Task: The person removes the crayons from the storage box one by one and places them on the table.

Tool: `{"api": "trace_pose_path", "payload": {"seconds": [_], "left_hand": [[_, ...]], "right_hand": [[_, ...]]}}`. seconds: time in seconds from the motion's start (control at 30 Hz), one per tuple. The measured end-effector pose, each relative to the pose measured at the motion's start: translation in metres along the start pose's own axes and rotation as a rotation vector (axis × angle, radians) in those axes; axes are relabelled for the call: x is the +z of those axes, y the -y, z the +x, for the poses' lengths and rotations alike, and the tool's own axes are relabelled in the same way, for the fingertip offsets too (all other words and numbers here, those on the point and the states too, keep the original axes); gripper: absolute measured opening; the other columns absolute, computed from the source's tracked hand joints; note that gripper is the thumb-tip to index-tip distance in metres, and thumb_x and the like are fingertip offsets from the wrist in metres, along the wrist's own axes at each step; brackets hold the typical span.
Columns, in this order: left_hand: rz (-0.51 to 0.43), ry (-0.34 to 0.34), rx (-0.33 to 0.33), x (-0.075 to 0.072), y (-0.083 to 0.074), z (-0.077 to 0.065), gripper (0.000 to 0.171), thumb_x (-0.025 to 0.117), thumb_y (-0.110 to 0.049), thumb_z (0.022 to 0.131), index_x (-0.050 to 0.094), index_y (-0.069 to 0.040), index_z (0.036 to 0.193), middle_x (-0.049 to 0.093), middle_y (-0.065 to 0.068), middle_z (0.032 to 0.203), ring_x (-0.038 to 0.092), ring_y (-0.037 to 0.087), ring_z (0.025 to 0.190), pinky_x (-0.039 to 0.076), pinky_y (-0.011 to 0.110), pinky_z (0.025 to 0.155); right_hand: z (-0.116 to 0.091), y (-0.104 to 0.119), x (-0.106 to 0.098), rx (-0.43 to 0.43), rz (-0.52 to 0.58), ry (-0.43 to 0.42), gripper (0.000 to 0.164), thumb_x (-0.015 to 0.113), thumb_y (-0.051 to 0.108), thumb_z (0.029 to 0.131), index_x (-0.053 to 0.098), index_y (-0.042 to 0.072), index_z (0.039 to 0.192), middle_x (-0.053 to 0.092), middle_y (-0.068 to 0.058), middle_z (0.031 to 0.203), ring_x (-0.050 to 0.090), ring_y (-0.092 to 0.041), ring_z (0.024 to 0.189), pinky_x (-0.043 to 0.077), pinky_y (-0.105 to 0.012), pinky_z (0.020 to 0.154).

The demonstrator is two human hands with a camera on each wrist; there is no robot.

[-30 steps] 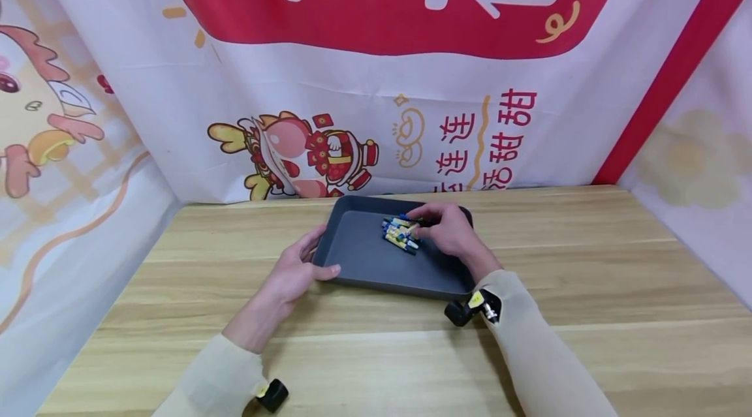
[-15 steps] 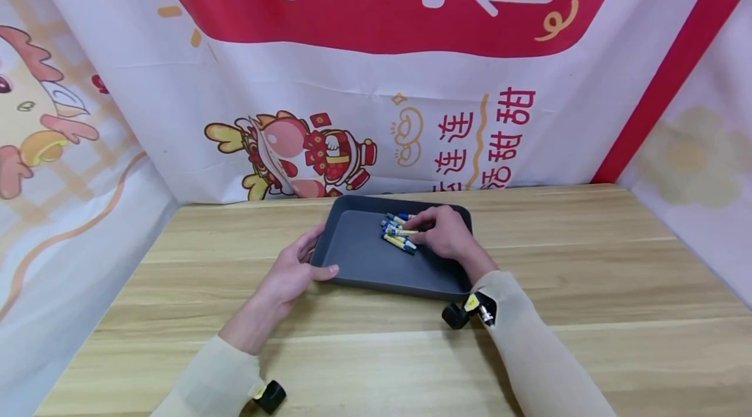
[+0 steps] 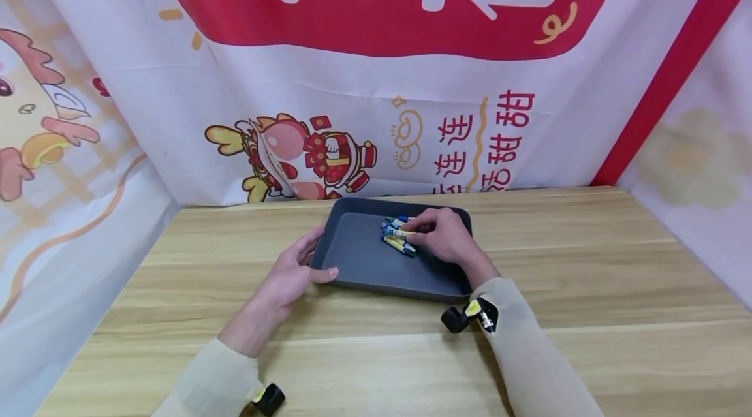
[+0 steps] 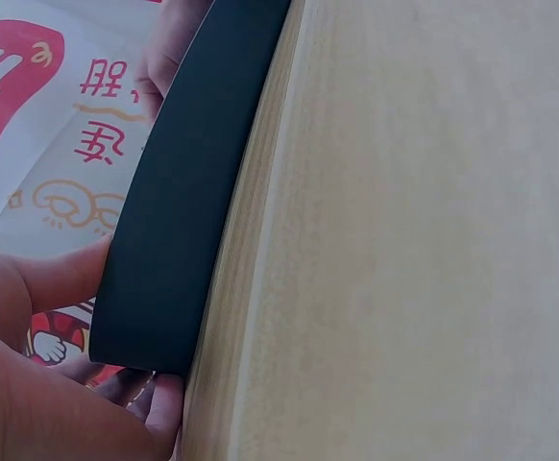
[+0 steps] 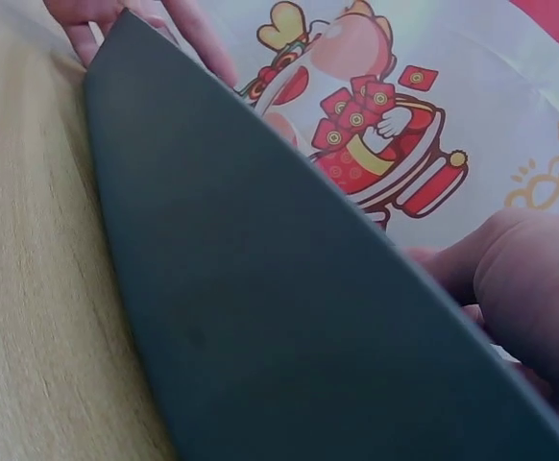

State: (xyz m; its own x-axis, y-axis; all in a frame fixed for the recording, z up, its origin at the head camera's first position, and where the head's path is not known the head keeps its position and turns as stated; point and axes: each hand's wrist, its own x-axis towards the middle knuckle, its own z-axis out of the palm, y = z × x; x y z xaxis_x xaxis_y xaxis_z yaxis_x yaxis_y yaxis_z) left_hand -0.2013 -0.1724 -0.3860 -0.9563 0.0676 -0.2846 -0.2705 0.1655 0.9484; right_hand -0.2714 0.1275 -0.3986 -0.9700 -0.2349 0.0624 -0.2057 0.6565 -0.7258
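A dark grey rectangular tray (image 3: 364,267) lies on the wooden table. My left hand (image 3: 290,273) grips its near left corner, thumb over the rim and fingers along the outer side. In the left wrist view the thumb presses the tray's wall (image 4: 169,230). Several short yellow-and-blue sticks, which look like crayons (image 3: 397,245), lie in a small heap right of the tray's middle. Above the heap my right hand (image 3: 445,234) reaches in and pinches one crayon (image 3: 399,233) between thumb and fingers. The tray's wall hides the crayons in both wrist views.
The wooden table (image 3: 376,365) runs around the tray on all sides. Behind it hangs a printed white-and-red cloth (image 3: 352,77), close to the tray's far rim. More printed cloth (image 3: 88,221) hangs at the left, and also at the right.
The crayon in my right fingers has swung and lowered slightly onto the heap, and the crayons lie a little differently. My left hand keeps its grip on the tray corner.
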Motion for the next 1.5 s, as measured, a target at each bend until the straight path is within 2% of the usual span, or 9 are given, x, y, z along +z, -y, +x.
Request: {"api": "trace_pose_path", "payload": {"seconds": [0.23, 0.43, 0.6, 0.73, 0.97, 1.23, 1.5], "left_hand": [[-0.011, 0.000, -0.001, 0.000, 0.002, -0.001, 0.093, 0.076, 0.005, 0.091, 0.031, -0.021, 0.168, 0.028, 0.010, 0.177, 0.026, 0.035, 0.162, 0.020, 0.053, 0.135], [-0.007, -0.006, -0.009, -0.003, 0.003, -0.001, 0.093, 0.076, 0.005, 0.091, 0.032, -0.022, 0.168, 0.028, 0.009, 0.177, 0.028, 0.034, 0.161, 0.022, 0.053, 0.134], [-0.003, -0.003, -0.001, -0.003, 0.002, 0.000, 0.092, 0.076, 0.004, 0.091, 0.032, -0.022, 0.168, 0.028, 0.010, 0.176, 0.029, 0.035, 0.161, 0.022, 0.053, 0.134], [0.007, -0.001, 0.000, -0.003, 0.002, -0.001, 0.092, 0.077, 0.002, 0.092, 0.032, -0.022, 0.168, 0.028, 0.010, 0.176, 0.029, 0.036, 0.161, 0.022, 0.054, 0.134], [0.018, 0.002, 0.001, -0.004, 0.003, 0.000, 0.091, 0.078, 0.000, 0.092, 0.032, -0.024, 0.168, 0.029, 0.009, 0.176, 0.028, 0.035, 0.161, 0.022, 0.055, 0.134], [0.030, 0.004, 0.009, -0.003, 0.005, 0.001, 0.092, 0.080, -0.003, 0.091, 0.033, -0.025, 0.167, 0.030, 0.009, 0.176, 0.030, 0.036, 0.160, 0.022, 0.057, 0.133], [0.021, 0.002, -0.002, -0.001, 0.003, 0.001, 0.096, 0.084, -0.005, 0.089, 0.033, -0.026, 0.167, 0.031, 0.009, 0.175, 0.032, 0.036, 0.158, 0.024, 0.057, 0.133]], "right_hand": [[-0.002, 0.000, 0.000, -0.043, 0.055, -0.042, 0.016, 0.078, 0.020, 0.097, 0.084, 0.021, 0.112, 0.074, -0.003, 0.109, 0.063, -0.021, 0.095, 0.051, -0.032, 0.083], [-0.002, 0.002, -0.003, -0.072, 0.147, -0.119, 0.018, 0.079, 0.017, 0.096, 0.084, 0.017, 0.114, 0.077, -0.006, 0.111, 0.064, -0.021, 0.092, 0.051, -0.030, 0.079], [-0.005, 0.001, -0.015, -0.059, 0.216, -0.191, 0.020, 0.076, 0.018, 0.099, 0.082, 0.014, 0.117, 0.078, -0.009, 0.117, 0.067, -0.021, 0.098, 0.053, -0.028, 0.081], [-0.009, -0.003, -0.029, -0.042, 0.243, -0.260, 0.022, 0.075, 0.019, 0.100, 0.081, 0.012, 0.120, 0.075, -0.012, 0.115, 0.064, -0.021, 0.098, 0.052, -0.026, 0.079], [-0.014, -0.021, -0.050, 0.074, 0.305, -0.346, 0.028, 0.073, 0.025, 0.102, 0.078, 0.014, 0.126, 0.071, -0.010, 0.116, 0.059, -0.019, 0.098, 0.051, -0.022, 0.076], [-0.023, -0.049, -0.067, 0.183, 0.316, -0.364, 0.035, 0.072, 0.029, 0.103, 0.074, 0.015, 0.134, 0.069, -0.011, 0.127, 0.059, -0.013, 0.101, 0.051, -0.019, 0.076], [-0.030, -0.066, -0.077, 0.286, 0.307, -0.383, 0.034, 0.072, 0.027, 0.102, 0.074, 0.013, 0.133, 0.072, -0.004, 0.117, 0.059, -0.010, 0.099, 0.051, -0.020, 0.080]]}}
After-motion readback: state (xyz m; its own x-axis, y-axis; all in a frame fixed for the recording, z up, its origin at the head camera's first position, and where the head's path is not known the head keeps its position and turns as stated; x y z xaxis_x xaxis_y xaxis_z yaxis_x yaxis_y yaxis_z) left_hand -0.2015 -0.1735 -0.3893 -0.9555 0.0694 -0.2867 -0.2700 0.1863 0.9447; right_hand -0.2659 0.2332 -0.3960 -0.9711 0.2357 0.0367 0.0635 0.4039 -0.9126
